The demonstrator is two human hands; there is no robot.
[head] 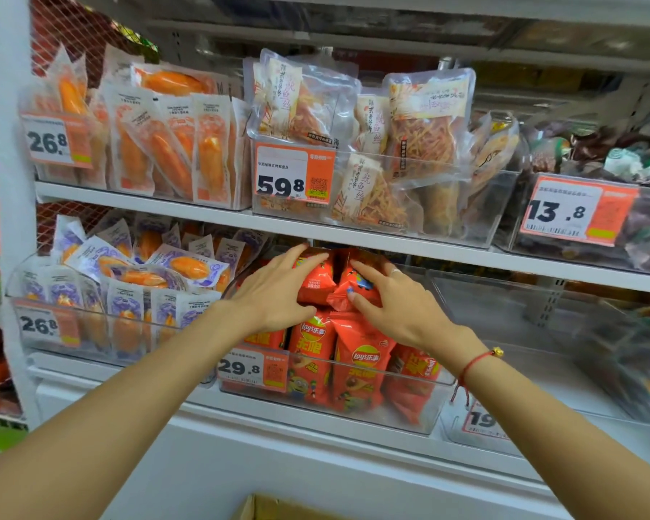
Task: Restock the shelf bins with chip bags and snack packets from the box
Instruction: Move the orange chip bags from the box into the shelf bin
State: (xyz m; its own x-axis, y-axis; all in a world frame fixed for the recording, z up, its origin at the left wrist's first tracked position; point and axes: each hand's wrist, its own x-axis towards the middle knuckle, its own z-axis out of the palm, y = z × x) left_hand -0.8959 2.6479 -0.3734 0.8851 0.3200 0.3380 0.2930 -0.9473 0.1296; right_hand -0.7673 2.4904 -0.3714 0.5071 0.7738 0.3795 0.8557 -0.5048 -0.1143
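Hands | L [278, 290] + R [394, 302] flat on chip bags [316, 279]

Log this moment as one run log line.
step: stocking chips | left hand: on red chip bag | right hand: on second red bag | place: clear bin, lower shelf | box: below

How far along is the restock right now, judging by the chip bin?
Done: the 29.8 bin already holds a front row of red Lay's bags. In hand: the left hand and right hand press two more red bags on top. Left: the clear bin to its right looks nearly empty; the cardboard box shows below, contents unseen.
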